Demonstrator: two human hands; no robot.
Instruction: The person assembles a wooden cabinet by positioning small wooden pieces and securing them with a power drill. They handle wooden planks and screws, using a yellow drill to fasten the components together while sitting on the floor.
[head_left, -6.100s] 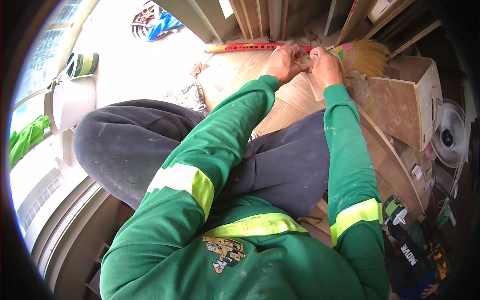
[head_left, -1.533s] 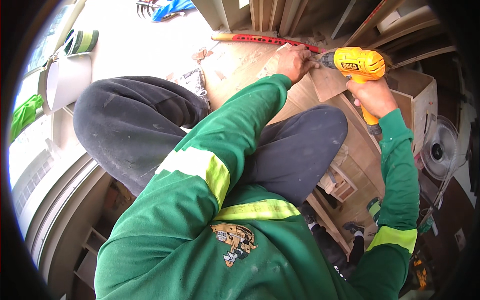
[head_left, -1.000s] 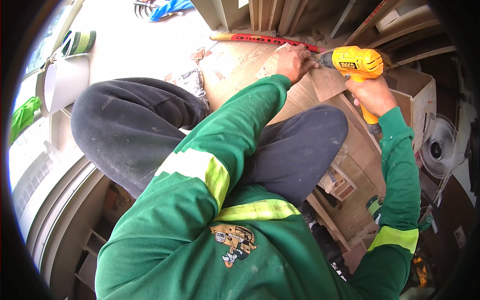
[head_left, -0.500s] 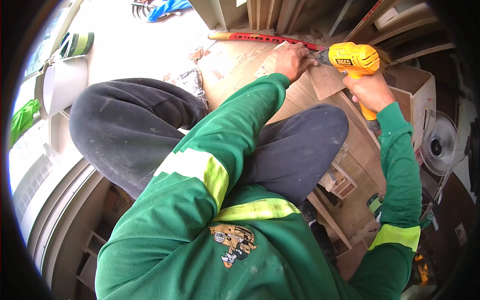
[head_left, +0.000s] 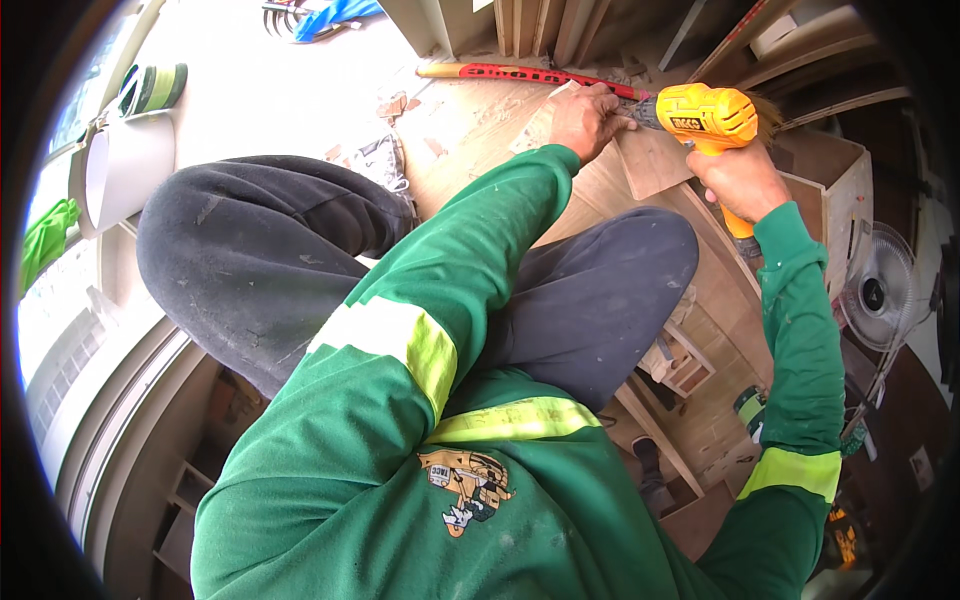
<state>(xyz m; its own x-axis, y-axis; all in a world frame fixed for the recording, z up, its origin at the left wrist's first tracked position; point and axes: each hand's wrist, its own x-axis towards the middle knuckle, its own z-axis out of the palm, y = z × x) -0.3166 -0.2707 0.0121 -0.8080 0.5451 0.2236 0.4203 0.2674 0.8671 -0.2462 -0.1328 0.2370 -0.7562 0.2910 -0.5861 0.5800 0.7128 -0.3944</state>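
Observation:
My right hand (head_left: 748, 182) is closed around the handle of a yellow cordless drill (head_left: 708, 112), its chuck pointing left. By the drill's tip, my left hand (head_left: 582, 122) has its fingers pinched together; what they hold is too small to make out. Below the chuck lies a flat piece of wood (head_left: 655, 168), next to the edge of a wooden panel. Both forearms are in green sleeves, and my bent knees lie below the hands.
A red and yellow pole (head_left: 500, 73) lies beyond my left hand. At the right are a wooden box (head_left: 848, 190) and a fan (head_left: 876, 292). A small wooden frame (head_left: 690, 372) is beside my right knee. A white bucket-like container (head_left: 130, 170) stands far left.
My hands and the drill stay almost in place. At the lower right, a dark-clad foot and leg beside my torso have shifted.

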